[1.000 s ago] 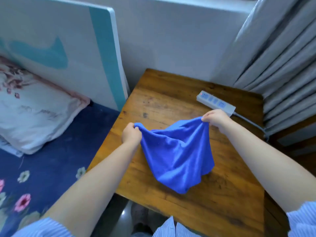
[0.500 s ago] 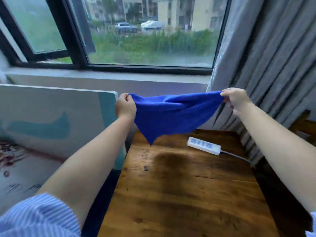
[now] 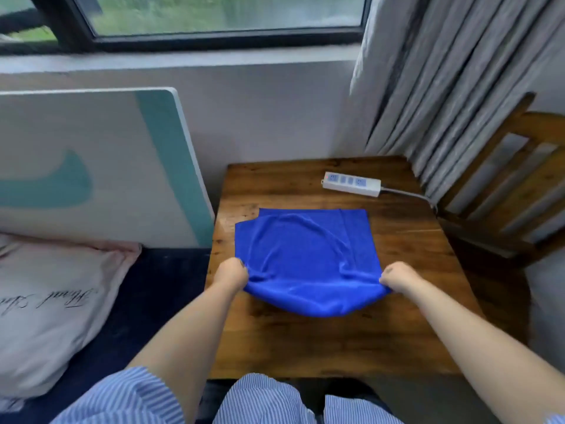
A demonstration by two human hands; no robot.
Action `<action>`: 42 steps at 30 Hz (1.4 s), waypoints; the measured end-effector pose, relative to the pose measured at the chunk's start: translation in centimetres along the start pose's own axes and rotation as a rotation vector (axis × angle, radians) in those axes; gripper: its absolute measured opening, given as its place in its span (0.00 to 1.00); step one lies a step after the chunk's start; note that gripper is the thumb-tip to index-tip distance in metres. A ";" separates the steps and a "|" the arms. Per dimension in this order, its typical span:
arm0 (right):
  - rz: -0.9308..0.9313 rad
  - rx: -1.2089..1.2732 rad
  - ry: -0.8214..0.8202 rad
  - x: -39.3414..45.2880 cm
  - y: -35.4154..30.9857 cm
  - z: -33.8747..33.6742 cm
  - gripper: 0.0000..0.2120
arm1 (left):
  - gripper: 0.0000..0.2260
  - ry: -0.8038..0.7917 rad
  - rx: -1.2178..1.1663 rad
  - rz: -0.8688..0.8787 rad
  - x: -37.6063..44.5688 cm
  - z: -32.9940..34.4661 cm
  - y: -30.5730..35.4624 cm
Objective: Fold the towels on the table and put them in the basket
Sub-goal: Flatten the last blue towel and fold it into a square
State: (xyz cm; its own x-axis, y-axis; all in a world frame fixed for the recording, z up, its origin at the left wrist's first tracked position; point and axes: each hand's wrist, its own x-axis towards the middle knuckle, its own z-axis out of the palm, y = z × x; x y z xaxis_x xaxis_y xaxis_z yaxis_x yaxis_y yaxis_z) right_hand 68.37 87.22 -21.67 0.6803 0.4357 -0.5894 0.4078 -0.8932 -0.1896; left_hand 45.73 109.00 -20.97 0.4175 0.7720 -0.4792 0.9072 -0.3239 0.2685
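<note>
towel is down from mid-air, now spread on the surface, short of the power strip. left hand and right hand pinch its near corners; it extends away from both, equally close.

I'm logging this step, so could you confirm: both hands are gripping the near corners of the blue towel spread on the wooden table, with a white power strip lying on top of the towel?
Not quite. The left hand and right hand do grip the near corners of the blue towel on the wooden table, but the head view shows the white power strip lying on bare wood beyond the towel's far edge, apart from it.
</note>
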 end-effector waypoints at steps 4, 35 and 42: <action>0.107 -0.097 -0.188 -1.6 3.6 5.9 0.10 | 0.10 -0.227 0.195 -0.037 -1.3 4.5 -3.2; -0.217 -0.149 0.055 19.7 -9.1 -0.8 0.21 | 0.20 -0.090 0.297 -0.200 18.3 2.3 4.9; -0.377 -0.080 0.250 22.0 -7.4 -0.1 0.07 | 0.14 -0.011 0.370 -0.099 21.0 2.5 2.8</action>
State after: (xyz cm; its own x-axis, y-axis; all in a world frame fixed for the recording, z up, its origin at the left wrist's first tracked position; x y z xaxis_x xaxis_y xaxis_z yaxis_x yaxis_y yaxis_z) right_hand 80.40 103.43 -33.15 0.5974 0.7508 -0.2820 0.6941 -0.6601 -0.2872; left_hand 57.21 122.97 -32.40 0.3258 0.8041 -0.4973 0.8996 -0.4254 -0.0984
